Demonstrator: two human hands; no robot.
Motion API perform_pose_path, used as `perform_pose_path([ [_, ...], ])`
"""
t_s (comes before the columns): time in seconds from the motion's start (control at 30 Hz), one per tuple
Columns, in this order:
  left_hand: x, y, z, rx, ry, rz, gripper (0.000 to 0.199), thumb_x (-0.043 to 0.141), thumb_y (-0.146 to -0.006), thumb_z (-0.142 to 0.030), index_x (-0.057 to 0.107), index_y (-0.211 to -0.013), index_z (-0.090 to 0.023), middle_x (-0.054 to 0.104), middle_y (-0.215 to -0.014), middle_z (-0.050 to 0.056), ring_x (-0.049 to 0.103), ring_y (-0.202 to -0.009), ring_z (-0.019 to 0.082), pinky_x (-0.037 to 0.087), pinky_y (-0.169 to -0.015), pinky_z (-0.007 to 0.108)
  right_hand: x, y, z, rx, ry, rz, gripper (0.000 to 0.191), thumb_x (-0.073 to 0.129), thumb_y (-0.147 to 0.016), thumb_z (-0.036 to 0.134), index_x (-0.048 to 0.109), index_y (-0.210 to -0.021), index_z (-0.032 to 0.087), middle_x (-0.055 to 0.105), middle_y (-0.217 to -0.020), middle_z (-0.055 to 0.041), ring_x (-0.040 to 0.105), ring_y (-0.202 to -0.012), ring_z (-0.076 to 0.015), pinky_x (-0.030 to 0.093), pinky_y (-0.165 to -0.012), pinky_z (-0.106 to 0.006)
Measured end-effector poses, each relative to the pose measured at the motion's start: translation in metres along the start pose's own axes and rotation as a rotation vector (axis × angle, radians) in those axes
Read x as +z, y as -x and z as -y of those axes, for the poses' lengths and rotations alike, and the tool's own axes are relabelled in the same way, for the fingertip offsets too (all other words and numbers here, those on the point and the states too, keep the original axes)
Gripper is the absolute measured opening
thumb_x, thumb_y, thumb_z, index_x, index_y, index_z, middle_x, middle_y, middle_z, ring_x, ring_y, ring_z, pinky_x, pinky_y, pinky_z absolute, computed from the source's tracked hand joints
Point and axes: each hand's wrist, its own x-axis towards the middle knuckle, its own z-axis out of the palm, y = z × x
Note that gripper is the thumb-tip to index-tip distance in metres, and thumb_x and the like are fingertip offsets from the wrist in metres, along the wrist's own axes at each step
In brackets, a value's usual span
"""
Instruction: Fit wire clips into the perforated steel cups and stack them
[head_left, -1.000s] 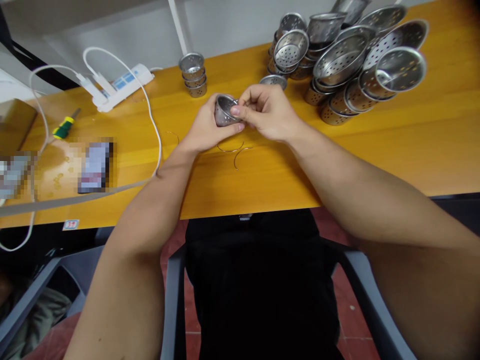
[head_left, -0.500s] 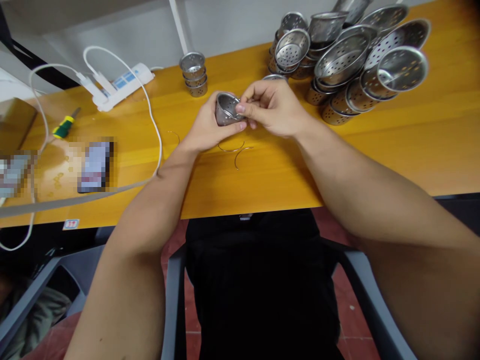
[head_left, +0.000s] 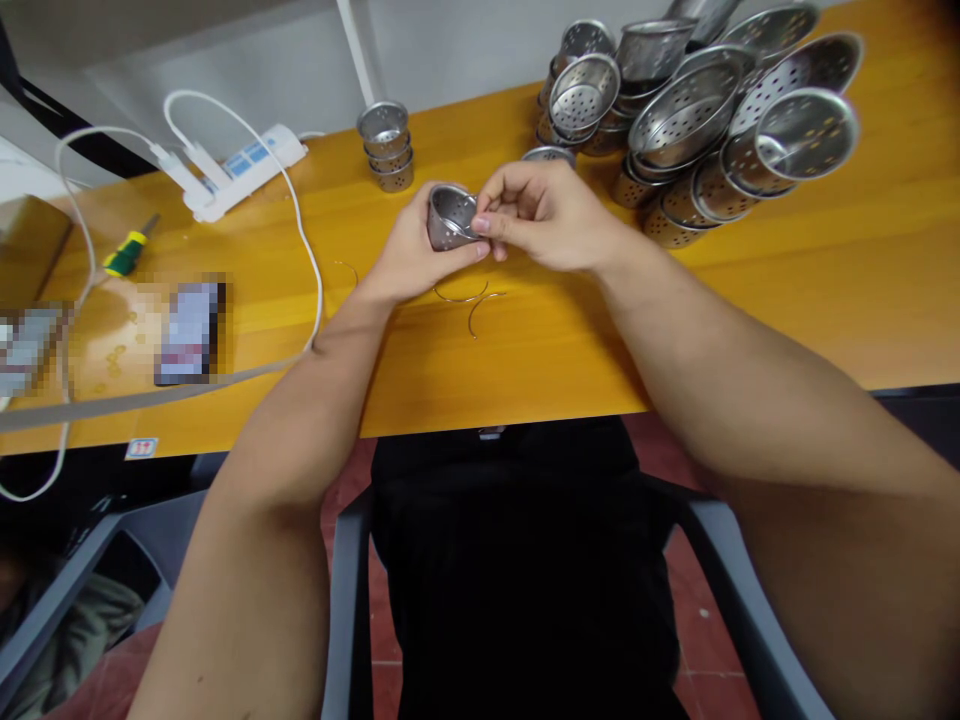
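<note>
My left hand (head_left: 415,255) is wrapped round a small perforated metal cup (head_left: 448,222), tilted with its mouth toward me. At the cup's right rim, my right hand (head_left: 529,215) is pinched, thumb against fingers; whatever lies between the fingertips is too small to make out. Just below the hands, two thin curved wires lie on the wooden table (head_left: 555,370): one bowed wire (head_left: 459,300) and a second wire (head_left: 472,318) nearer the table's front edge. Another thin wire (head_left: 352,268) rests left of my left wrist.
A short stack of perforated cups (head_left: 391,165) stands behind my left hand. Many nested metal cups (head_left: 682,130) crowd the back right. On the left are a white power strip (head_left: 247,175) with cables, a green-yellow screwdriver (head_left: 126,255) and a blurred phone (head_left: 189,332).
My right hand has shifted very slightly at the cup's rim. The cup stays in my left hand.
</note>
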Motion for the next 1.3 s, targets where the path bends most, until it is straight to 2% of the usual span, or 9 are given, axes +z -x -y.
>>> perform_pose_path([
  [0.3,0.000,-0.006,0.008,0.064,-0.034,-0.029,0.084,0.115,-0.085,-0.056,0.067,-0.150,-0.034,0.079,-0.148,0.012,0.078,-0.148,0.040,0.065,-0.133,0.061,0.004,-0.001,0.006,-0.009,0.067,-0.042,0.071,0.111,-0.083,0.091,0.076,-0.098,0.031,0.069,-0.078,-0.0023,0.065,-0.073,-0.0242,0.056,-0.069,-0.044],
  [0.43,0.002,-0.011,0.004,0.097,-0.067,-0.095,0.089,0.110,-0.083,-0.061,0.061,-0.155,-0.044,0.074,-0.163,0.009,0.073,-0.158,0.039,0.061,-0.142,0.060,0.012,0.006,0.027,0.027,0.221,-0.124,0.061,0.113,-0.084,0.081,0.073,-0.098,0.037,0.073,-0.098,-0.0076,0.073,-0.100,-0.0378,0.064,-0.073,-0.049],
  [0.53,0.001,-0.012,-0.003,0.231,-0.077,-0.141,0.083,0.098,-0.087,-0.076,0.058,-0.154,-0.049,0.073,-0.166,0.007,0.072,-0.159,0.038,0.058,-0.147,0.062,0.017,0.010,0.041,0.015,0.293,-0.130,0.057,0.110,-0.088,0.078,0.072,-0.100,0.037,0.074,-0.111,-0.0111,0.073,-0.116,-0.0432,0.069,-0.083,-0.052],
  [0.67,-0.001,-0.013,-0.006,0.374,-0.092,-0.217,0.075,0.090,-0.094,-0.083,0.060,-0.158,-0.056,0.073,-0.170,0.003,0.069,-0.165,0.038,0.055,-0.150,0.064,0.017,0.010,0.041,-0.099,0.386,-0.136,0.052,0.097,-0.100,0.081,0.071,-0.099,0.036,0.075,-0.117,-0.0124,0.073,-0.116,-0.0424,0.070,-0.095,-0.054],
  [0.77,-0.001,-0.018,0.000,0.385,-0.196,-0.263,0.078,0.086,-0.095,-0.089,0.060,-0.161,-0.057,0.072,-0.173,0.002,0.066,-0.169,0.038,0.054,-0.153,0.062,0.015,0.006,0.030,-0.212,0.452,-0.157,0.050,0.086,-0.107,0.084,0.070,-0.100,0.037,0.075,-0.112,-0.0109,0.073,-0.112,-0.0420,0.070,-0.094,-0.056],
  [0.97,-0.004,-0.026,0.001,0.602,-0.248,-0.323,0.071,0.068,-0.105,-0.093,0.056,-0.166,-0.058,0.073,-0.176,0.004,0.066,-0.171,0.037,0.052,-0.152,0.064,0.014,0.005,0.026,-0.330,0.533,-0.177,0.051,0.076,-0.111,0.089,0.070,-0.104,0.039,0.077,-0.113,-0.0105,0.074,-0.110,-0.0420,0.070,-0.096,-0.060],
  [1.07,-0.009,-0.029,-0.003,0.684,-0.263,-0.322,0.080,0.062,-0.104,-0.101,0.054,-0.171,-0.057,0.071,-0.179,0.006,0.065,-0.172,0.038,0.051,-0.153,0.063,0.014,0.007,0.033,-0.404,0.567,-0.164,0.050,0.066,-0.119,0.086,0.069,-0.109,0.038,0.078,-0.124,-0.0120,0.073,-0.112,-0.0401,0.068,-0.103,-0.061],
  [1.2,-0.012,-0.034,-0.004,0.674,-0.264,-0.283,0.105,0.065,-0.092,-0.115,0.056,-0.173,-0.050,0.067,-0.185,0.009,0.061,-0.178,0.043,0.047,-0.156,0.065,0.011,0.004,0.031,-0.455,0.584,-0.153,0.050,0.067,-0.120,0.087,0.071,-0.112,0.037,0.079,-0.130,-0.0124,0.072,-0.115,-0.0368,0.066,-0.106,-0.056],
  [1.3,-0.009,-0.036,-0.007,0.802,-0.213,-0.336,0.102,0.070,-0.094,-0.112,0.059,-0.174,-0.048,0.072,-0.177,0.011,0.072,-0.166,0.043,0.060,-0.146,0.063,0.010,0.002,0.028,-0.460,0.591,-0.164,0.052,0.069,-0.118,0.089,0.072,-0.111,0.037,0.080,-0.129,-0.0124,0.072,-0.114,-0.0368,0.067,-0.105,-0.055],
])
